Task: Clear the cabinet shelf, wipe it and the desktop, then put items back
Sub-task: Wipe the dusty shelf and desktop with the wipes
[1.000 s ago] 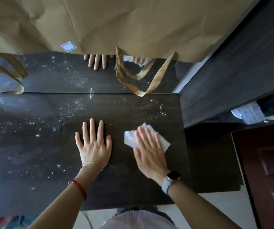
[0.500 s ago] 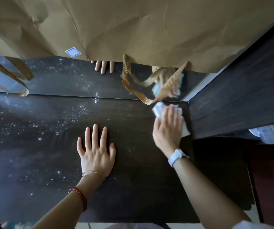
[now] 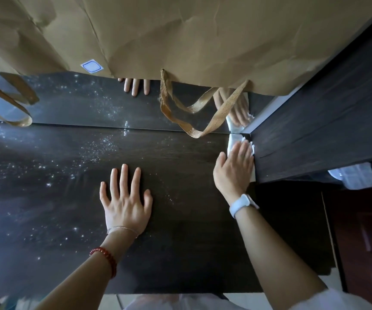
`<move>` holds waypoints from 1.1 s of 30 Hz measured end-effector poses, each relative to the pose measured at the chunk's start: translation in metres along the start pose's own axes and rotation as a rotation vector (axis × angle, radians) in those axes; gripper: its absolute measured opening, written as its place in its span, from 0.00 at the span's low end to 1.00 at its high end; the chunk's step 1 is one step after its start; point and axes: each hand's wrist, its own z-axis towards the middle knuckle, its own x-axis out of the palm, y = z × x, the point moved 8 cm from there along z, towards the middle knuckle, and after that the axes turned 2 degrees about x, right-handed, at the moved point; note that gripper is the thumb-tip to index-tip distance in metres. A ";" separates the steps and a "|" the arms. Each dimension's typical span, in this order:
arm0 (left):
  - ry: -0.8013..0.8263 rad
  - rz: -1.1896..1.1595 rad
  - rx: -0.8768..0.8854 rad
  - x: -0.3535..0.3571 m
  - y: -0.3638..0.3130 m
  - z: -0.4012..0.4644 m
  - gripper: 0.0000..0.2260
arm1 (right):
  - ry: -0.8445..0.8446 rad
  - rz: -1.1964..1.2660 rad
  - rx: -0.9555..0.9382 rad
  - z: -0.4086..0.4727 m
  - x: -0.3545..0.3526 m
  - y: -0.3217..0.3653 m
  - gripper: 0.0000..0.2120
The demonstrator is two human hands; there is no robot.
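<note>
A dark wood desktop (image 3: 180,242) fills the view, speckled with white dust on its left half. My left hand (image 3: 125,201) lies flat on it near the middle, fingers spread, holding nothing. My right hand (image 3: 234,168) presses a white wipe (image 3: 234,139) flat into the far right corner, against the dark cabinet side (image 3: 315,135). A mirror (image 3: 86,101) along the back edge reflects both hands and the wipe.
Large brown paper bags (image 3: 180,36) hang over the mirror, their woven handles (image 3: 203,115) dangling to the desktop's back edge. A clear plastic item (image 3: 355,177) sits in the cabinet at right. A reddish-brown door (image 3: 368,238) stands at lower right.
My right hand slid the wipe from the desktop's middle up and right into the far right corner. My left hand stayed flat in place.
</note>
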 end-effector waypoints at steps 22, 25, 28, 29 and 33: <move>0.133 -0.871 -0.138 -0.016 0.034 0.014 0.16 | 0.363 -0.077 -1.140 -0.200 0.036 0.095 0.24; 0.084 -0.927 -0.155 -0.031 0.052 -0.001 0.16 | 0.339 -0.118 -1.289 -0.201 0.029 0.084 0.23; -0.036 -0.720 -0.072 -0.050 0.069 -0.021 0.18 | 0.146 -0.116 -0.740 -0.109 0.023 0.069 0.24; -0.059 -0.647 -0.034 -0.053 0.075 -0.028 0.18 | 0.088 -0.115 -0.510 -0.089 0.017 0.057 0.25; -0.047 -0.319 0.031 -0.044 0.124 -0.054 0.24 | -0.006 -0.091 -0.446 -0.176 0.029 0.085 0.25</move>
